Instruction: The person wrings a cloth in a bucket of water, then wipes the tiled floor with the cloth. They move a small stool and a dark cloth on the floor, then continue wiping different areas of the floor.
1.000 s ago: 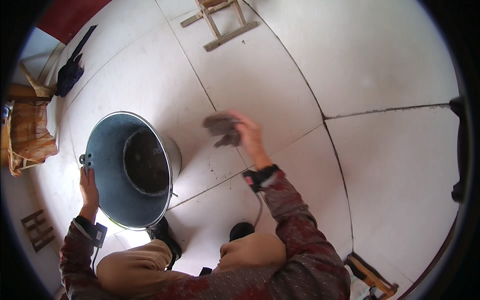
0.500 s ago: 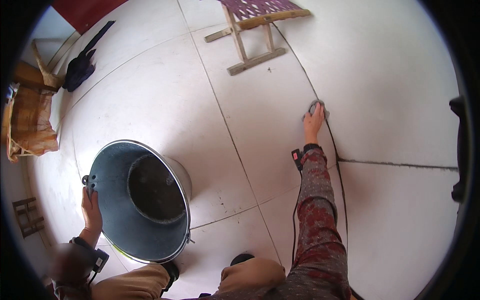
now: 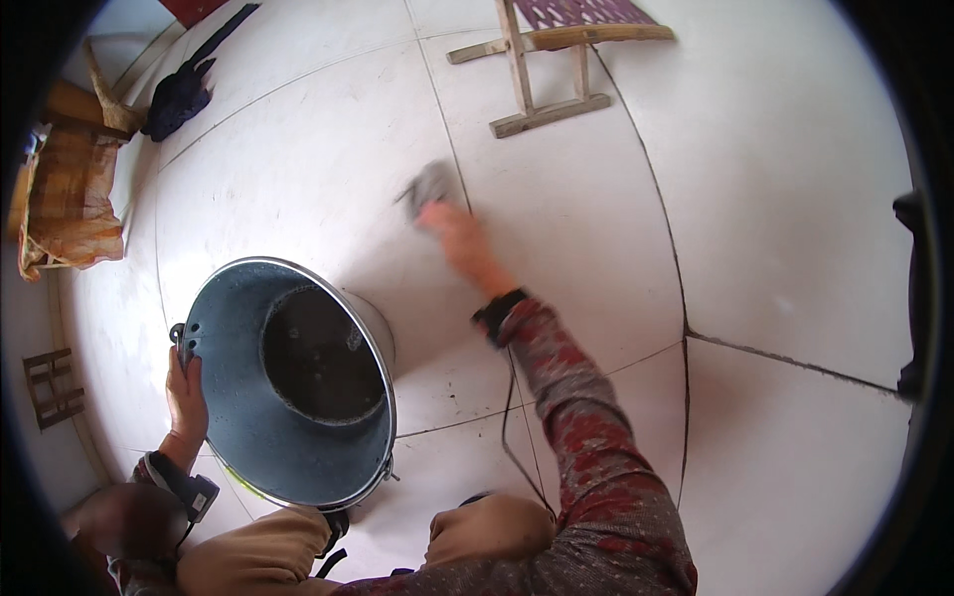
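A metal bucket [image 3: 224,402] stands in front of me at the left, its mouth turned toward me, with dark water [image 3: 323,358] at the bottom. My left hand [image 3: 186,392] is closed on the bucket's left rim, close to the handle joint. Out past the bucket, my right hand [image 3: 452,233] grips a crumpled grey cloth [image 3: 430,189]. Hand and cloth are smeared by motion. Whether the cloth touches the tiled floor [image 3: 556,238] I cannot tell.
A wooden folding stool [image 3: 552,117] with a purple woven seat stands at the far middle. At the far left are a dark mop-like thing [image 3: 179,99] and furniture draped with orange cloth [image 3: 75,199]. A small wooden rack [image 3: 55,387] is at the left edge.
My right hand has swept left with the cloth, from the floor joint at the right toward the bucket. My left hand has stayed on the bucket rim. The whole view has shifted slightly.
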A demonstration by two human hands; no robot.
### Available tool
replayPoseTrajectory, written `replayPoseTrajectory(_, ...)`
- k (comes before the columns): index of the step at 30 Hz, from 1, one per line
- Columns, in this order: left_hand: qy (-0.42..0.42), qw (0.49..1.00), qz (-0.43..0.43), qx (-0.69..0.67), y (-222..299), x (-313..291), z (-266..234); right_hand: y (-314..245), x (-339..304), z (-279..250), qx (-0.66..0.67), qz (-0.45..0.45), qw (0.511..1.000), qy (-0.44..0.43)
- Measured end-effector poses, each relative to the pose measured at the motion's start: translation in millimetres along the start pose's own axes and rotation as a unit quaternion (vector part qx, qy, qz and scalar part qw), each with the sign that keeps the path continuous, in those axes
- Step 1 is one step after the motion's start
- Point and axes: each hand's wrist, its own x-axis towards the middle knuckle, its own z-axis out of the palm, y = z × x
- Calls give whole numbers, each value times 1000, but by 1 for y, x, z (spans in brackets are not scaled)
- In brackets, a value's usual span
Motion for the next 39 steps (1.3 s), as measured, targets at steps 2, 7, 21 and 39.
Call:
replayPoseTrajectory(2, -15, 1000, 1, 1, 4, 1, -1, -57, -23, 34, -27, 21, 998, -52)
replayPoseTrajectory(7, 12, 999, 40, 1, 11, 1, 0, -94, -34, -12, 204, 213, 952, -77)
replayPoseTrajectory(21, 12, 1000, 16, 2, 10, 1, 1, -12, -36, -51, -180, 92, 979, 24)
replayPoseTrajectory(39, 14, 999, 31, -20, 8, 2, 2, -1, -4, -39, -221, 77, 972, -30)
